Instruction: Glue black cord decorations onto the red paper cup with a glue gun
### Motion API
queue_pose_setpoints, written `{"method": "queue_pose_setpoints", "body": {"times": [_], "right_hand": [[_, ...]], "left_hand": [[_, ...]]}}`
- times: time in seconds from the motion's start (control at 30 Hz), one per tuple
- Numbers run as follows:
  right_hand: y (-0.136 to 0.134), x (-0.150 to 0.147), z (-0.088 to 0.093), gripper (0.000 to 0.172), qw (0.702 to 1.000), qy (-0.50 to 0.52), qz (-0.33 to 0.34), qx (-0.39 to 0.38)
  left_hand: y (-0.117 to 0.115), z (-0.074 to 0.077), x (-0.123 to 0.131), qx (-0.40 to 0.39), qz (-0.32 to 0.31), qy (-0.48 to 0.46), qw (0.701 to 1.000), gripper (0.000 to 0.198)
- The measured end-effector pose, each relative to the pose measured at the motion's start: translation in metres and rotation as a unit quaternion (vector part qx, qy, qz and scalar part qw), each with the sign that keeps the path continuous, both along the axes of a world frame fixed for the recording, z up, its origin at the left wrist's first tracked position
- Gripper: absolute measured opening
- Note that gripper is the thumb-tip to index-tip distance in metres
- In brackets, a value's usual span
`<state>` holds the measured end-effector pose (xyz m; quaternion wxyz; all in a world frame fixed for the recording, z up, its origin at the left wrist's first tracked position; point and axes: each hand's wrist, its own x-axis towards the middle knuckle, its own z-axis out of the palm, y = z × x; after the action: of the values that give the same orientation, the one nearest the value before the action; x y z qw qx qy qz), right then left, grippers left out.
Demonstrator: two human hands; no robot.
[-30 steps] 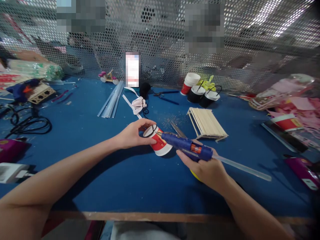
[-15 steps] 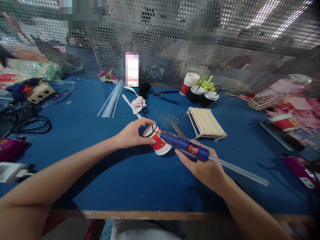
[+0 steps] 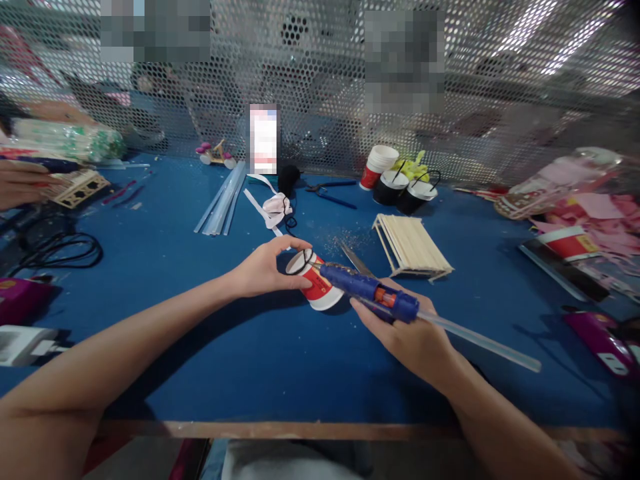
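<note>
My left hand (image 3: 273, 267) is closed around a red and white paper cup (image 3: 320, 292), which leans on the blue table. A loop of black cord (image 3: 301, 262) lies at the cup's narrower end, close to my fingers. In my right hand (image 3: 407, 340) is a blue glue gun (image 3: 360, 283), gripped from below. Its tip reaches the cup's side near the cord; whether they touch I cannot tell. From the gun's rear sticks a long translucent glue stick (image 3: 485, 343). Behind the gun lies a metal blade (image 3: 356, 259), partly covered.
Glue sticks (image 3: 220, 203), white ribbon (image 3: 277, 208), pliers (image 3: 330, 190) and a small stick-built piece (image 3: 413, 245) lie beyond my hands. Cups (image 3: 380, 167) stand by the mesh panel (image 3: 320, 113). At left, another person's hand (image 3: 23, 183) is beside a wooden piece (image 3: 80, 189).
Another person's hand has come in at the left edge, over the wooden piece. My hands, the cup and the glue gun have hardly moved.
</note>
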<state>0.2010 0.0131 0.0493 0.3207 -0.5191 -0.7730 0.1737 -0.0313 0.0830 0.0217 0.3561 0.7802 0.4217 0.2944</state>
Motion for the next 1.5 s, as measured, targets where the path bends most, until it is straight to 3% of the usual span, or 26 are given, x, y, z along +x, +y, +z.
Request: {"method": "queue_pose_setpoints", "body": {"times": [0.33, 0.5, 0.97, 1.13, 1.27, 1.4, 1.5], "right_hand": [[-0.0021, -0.0036, 0.0040, 0.012, 1.000, -0.005, -0.013, -0.004], [-0.0032, -0.0032, 0.0042, 0.014, 1.000, -0.024, 0.018, 0.003], [-0.0029, -0.0021, 0.0025, 0.015, 1.000, -0.012, -0.016, -0.002], [-0.0031, -0.0005, 0.0020, 0.015, 0.999, -0.032, 0.024, -0.008], [-0.0037, -0.0019, 0.0041, 0.015, 1.000, -0.022, -0.019, -0.009], [-0.0045, -0.0027, 0.0050, 0.016, 0.999, -0.030, 0.021, 0.012], [-0.0044, -0.0020, 0.0045, 0.014, 0.999, -0.031, 0.009, 0.021]], "left_hand": [[0.0008, -0.0010, -0.0004, 0.008, -0.001, 0.000, 1.000, 0.055], [0.0006, -0.0009, -0.0010, 0.005, -0.001, 0.004, 1.000, 0.056], [0.0009, -0.0009, -0.0002, 0.008, -0.005, 0.002, 1.000, 0.056], [0.0013, -0.0013, -0.0007, 0.006, -0.008, 0.003, 1.000, 0.058], [0.0014, -0.0021, -0.0012, 0.014, -0.016, -0.005, 1.000, 0.055], [0.0016, -0.0019, -0.0008, 0.016, -0.014, -0.003, 1.000, 0.056], [0.0015, -0.0013, -0.0006, 0.014, -0.014, -0.004, 1.000, 0.055]]}}
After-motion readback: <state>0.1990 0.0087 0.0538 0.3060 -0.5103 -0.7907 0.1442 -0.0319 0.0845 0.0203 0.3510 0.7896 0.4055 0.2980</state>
